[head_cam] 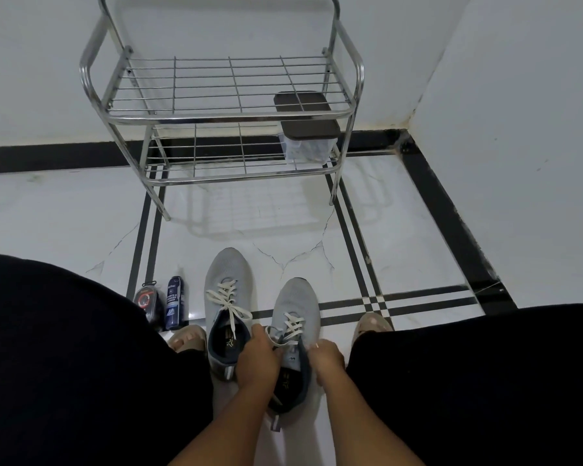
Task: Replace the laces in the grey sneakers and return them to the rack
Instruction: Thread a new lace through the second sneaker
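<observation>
Two grey sneakers stand side by side on the floor between my knees, toes pointing away from me. The left sneaker carries a white lace with loose ends. The right sneaker is laced in white too. My left hand pinches the lace at the top eyelets of the right sneaker. My right hand grips the lace on that shoe's other side. A metal two-shelf rack stands against the wall ahead.
A clear box with a dark lid sits on the rack's lower shelf at the right. A blue spray can and a small polish container stand left of the shoes. My dark-clothed knees flank the sneakers.
</observation>
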Motion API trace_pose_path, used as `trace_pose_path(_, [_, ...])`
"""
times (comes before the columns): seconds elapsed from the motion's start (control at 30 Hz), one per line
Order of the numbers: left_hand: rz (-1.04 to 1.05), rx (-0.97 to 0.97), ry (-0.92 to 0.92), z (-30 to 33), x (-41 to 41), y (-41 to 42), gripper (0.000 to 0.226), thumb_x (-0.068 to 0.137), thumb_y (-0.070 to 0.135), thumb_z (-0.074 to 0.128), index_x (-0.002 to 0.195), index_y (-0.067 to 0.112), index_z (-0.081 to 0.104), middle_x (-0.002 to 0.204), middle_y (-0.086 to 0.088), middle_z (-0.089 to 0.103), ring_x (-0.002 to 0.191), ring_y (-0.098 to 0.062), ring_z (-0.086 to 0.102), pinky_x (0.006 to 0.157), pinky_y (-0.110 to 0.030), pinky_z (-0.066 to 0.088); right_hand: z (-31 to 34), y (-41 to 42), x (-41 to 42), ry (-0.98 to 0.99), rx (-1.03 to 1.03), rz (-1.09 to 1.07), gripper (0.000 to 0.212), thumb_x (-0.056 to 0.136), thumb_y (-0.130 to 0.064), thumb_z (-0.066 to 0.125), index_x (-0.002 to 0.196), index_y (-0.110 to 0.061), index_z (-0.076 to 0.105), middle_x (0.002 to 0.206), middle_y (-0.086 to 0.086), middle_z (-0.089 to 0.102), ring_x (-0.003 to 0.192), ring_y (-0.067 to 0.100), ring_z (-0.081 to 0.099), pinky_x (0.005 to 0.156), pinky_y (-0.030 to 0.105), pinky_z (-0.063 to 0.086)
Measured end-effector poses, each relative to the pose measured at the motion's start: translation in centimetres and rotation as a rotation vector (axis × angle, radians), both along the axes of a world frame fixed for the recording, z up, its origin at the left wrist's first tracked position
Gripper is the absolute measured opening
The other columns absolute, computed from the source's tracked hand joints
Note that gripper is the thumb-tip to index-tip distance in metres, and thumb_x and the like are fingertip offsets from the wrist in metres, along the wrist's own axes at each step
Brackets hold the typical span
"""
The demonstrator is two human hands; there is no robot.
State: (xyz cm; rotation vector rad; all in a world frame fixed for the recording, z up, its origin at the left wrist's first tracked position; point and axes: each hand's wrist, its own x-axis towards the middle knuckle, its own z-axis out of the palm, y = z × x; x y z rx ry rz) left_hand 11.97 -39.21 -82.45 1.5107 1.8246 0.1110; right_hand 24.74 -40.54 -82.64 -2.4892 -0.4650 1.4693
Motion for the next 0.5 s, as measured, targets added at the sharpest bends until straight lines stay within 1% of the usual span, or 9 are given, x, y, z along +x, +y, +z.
trace_pose_path(0.03, [0.002, 0.001, 0.001, 0.0, -0.1, 0.1, 0.03, 0.087, 0.028, 0.06, 0.107, 0.014, 0.042, 0.106, -0.013, 0.066, 0.098, -0.034, 0.064, 0.08, -0.04, 0.052, 0.4, -0.3, -0.4, 0.059, 0.028, -0.174, 0.032, 0.093, -0.023, 0.049, 0.118, -0.007, 0.062, 0.122, 0.014, 0.062, 0.112, 0.032, 0.061, 0.094, 0.038, 0.052])
trace_pose_path(0.1, [0.004, 0.002, 0.005, -0.1, -0.2, 0.2, 0.028, 0.089, 0.022, 0.057, 0.11, 0.013, 0.041, 0.107, -0.013, 0.066, 0.099, -0.034, 0.063, 0.079, -0.038, 0.051, 1.3, -0.2, 0.5, -0.022, 0.196, -0.593, 0.035, 0.096, -0.01, 0.046, 0.128, 0.002, 0.055, 0.129, 0.019, 0.058, 0.12, 0.032, 0.056, 0.099, 0.034, 0.047])
trace_pose_path(0.13, [-0.002, 0.004, 0.009, -0.1, -0.2, 0.1, 0.027, 0.09, 0.02, 0.056, 0.11, 0.013, 0.04, 0.108, -0.012, 0.065, 0.099, -0.033, 0.063, 0.078, -0.037, 0.049, 1.8, 0.1, 1.5, -0.014, 0.273, -0.822, 0.034, 0.096, -0.001, 0.044, 0.127, 0.009, 0.051, 0.129, 0.024, 0.056, 0.12, 0.036, 0.055, 0.097, 0.036, 0.046])
trace_pose_path(0.2, [-0.05, 0.012, 0.03, -0.1, -0.1, 0.1, 0.024, 0.091, 0.019, 0.053, 0.11, 0.014, 0.04, 0.109, -0.011, 0.065, 0.1, -0.033, 0.063, 0.078, -0.038, 0.049, 2.8, 0.4, 3.4, -0.073, 0.378, -1.124, 0.033, 0.094, 0.005, 0.044, 0.125, 0.017, 0.047, 0.127, 0.03, 0.054, 0.118, 0.042, 0.054, 0.094, 0.041, 0.046])
trace_pose_path(0.27, [-0.14, 0.025, 0.054, -0.2, 0.2, 0.0, 0.023, 0.093, 0.024, 0.049, 0.114, 0.017, 0.043, 0.113, -0.009, 0.063, 0.103, -0.032, 0.062, 0.078, -0.038, 0.048, 3.2, 0.6, 3.6, -0.076, 0.293, -1.006, 0.038, 0.094, 0.002, 0.044, 0.131, 0.013, 0.042, 0.131, 0.032, 0.05, 0.119, 0.044, 0.052, 0.097, 0.044, 0.044])
trace_pose_path(0.33, [-0.208, 0.035, 0.057, -0.3, 0.4, 0.2, 0.025, 0.098, 0.034, 0.041, 0.118, 0.02, 0.047, 0.113, -0.009, 0.063, 0.103, -0.031, 0.061, 0.077, -0.035, 0.046, 2.9, 0.6, 2.7, -0.223, 0.187, -0.54, 0.049, 0.092, -0.003, 0.049, 0.14, -0.003, 0.039, 0.132, 0.027, 0.052, 0.118, 0.043, 0.054, 0.096, 0.043, 0.046])
trace_pose_path(0.37, [-0.222, 0.03, 0.06, -0.4, 0.4, 0.4, 0.027, 0.1, 0.037, 0.035, 0.116, 0.021, 0.05, 0.111, -0.009, 0.064, 0.101, -0.031, 0.061, 0.077, -0.034, 0.047, 2.4, 0.4, 1.9, -0.233, 0.179, -0.314, 0.048, 0.091, -0.007, 0.051, 0.139, -0.01, 0.043, 0.129, 0.023, 0.055, 0.115, 0.039, 0.056, 0.094, 0.04, 0.048])
trace_pose_path(0.43, [-0.242, 0.002, 0.077, -0.7, 0.2, 1.0, 0.029, 0.101, 0.034, 0.031, 0.108, 0.02, 0.055, 0.106, -0.01, 0.066, 0.097, -0.03, 0.061, 0.081, -0.038, 0.051, 1.5, 0.2, 0.5, -0.152, 0.152, 0.058, 0.034, 0.092, -0.019, 0.051, 0.125, -0.016, 0.059, 0.124, 0.014, 0.062, 0.11, 0.032, 0.059, 0.09, 0.033, 0.049])
trace_pose_path(0.5, [-0.239, -0.038, 0.072, -0.9, -0.1, 1.3, 0.024, 0.098, 0.029, 0.038, 0.104, 0.019, 0.059, 0.104, -0.01, 0.067, 0.096, -0.029, 0.062, 0.083, -0.04, 0.051, 0.8, 0.0, -0.1, -0.118, 0.118, 0.225, 0.028, 0.095, -0.026, 0.048, 0.113, -0.014, 0.065, 0.121, 0.011, 0.064, 0.11, 0.031, 0.058, 0.089, 0.03, 0.047])
